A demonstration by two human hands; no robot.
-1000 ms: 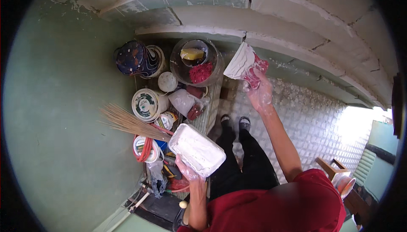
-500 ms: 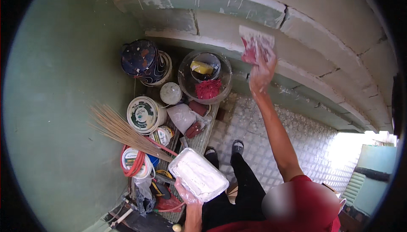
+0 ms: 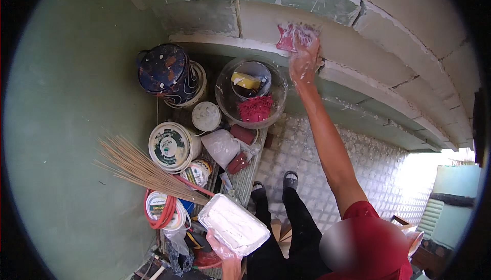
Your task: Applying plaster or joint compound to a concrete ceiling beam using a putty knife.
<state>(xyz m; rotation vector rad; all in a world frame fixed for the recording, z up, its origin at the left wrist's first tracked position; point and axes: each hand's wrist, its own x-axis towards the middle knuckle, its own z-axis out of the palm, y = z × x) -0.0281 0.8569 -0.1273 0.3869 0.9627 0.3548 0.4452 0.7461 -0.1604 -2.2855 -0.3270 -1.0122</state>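
Note:
My left hand [image 3: 223,249] grips the side of a white rectangular tray [image 3: 206,217], smeared inside with thick white paste [image 3: 236,224]. My right arm is stretched up toward the plastered wall [image 3: 261,24]. In my right hand [image 3: 305,61] is a flat red spreader [image 3: 288,38] coated with white paste. Its blade is up at the wall's pale blocks, close to a white-filled joint. White smears cover the fingers of my right hand. Whether the whole blade edge touches the wall I cannot tell.
On a wooden bench [image 3: 248,176] at left stand a dark bucket [image 3: 166,70], several lidded tubs [image 3: 171,147] and a clear basin [image 3: 221,98] with a yellow sponge [image 3: 245,80] and a red cloth [image 3: 255,108]. A bundle of thin sticks [image 3: 148,167] pokes out leftward. Below lies a tiled floor [image 3: 327,177].
My right hand has moved left and slightly upward along the wall with the spreader, which is now turned flatter against it. The tray in my left hand has shifted slightly left and down.

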